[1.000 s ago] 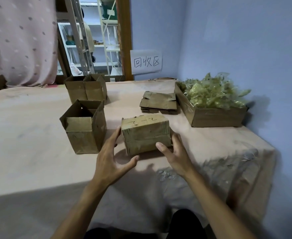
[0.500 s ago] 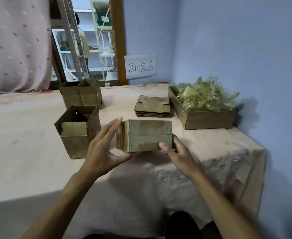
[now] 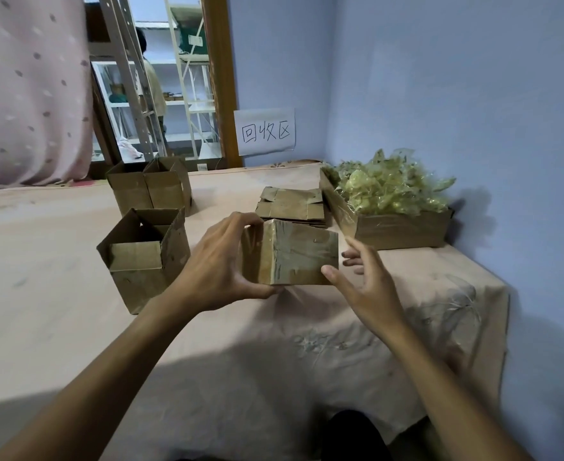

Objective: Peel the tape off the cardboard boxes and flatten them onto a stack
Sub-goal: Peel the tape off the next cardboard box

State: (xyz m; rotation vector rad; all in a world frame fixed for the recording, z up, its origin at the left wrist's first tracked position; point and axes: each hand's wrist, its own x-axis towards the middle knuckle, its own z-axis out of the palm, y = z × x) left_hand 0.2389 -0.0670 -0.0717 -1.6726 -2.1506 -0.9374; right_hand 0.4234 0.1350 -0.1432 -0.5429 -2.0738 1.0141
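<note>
A small closed cardboard box, wrapped in shiny clear tape, is held up above the table in front of me. My left hand grips its left end, fingers over the top edge and thumb under the bottom. My right hand is at the box's right end with fingers spread and fairly straight; its thumb tip touches the lower front corner. Behind the box lies a stack of flattened boxes.
An open empty box stands to the left, two more open boxes behind it. A long cardboard tray full of crumpled tape sits by the right wall. The cloth-covered table ends close on the right.
The taped box has been lifted off the table and turned. My left hand now wraps its left end, and my right hand has loosened to a thumb touch at the right end.
</note>
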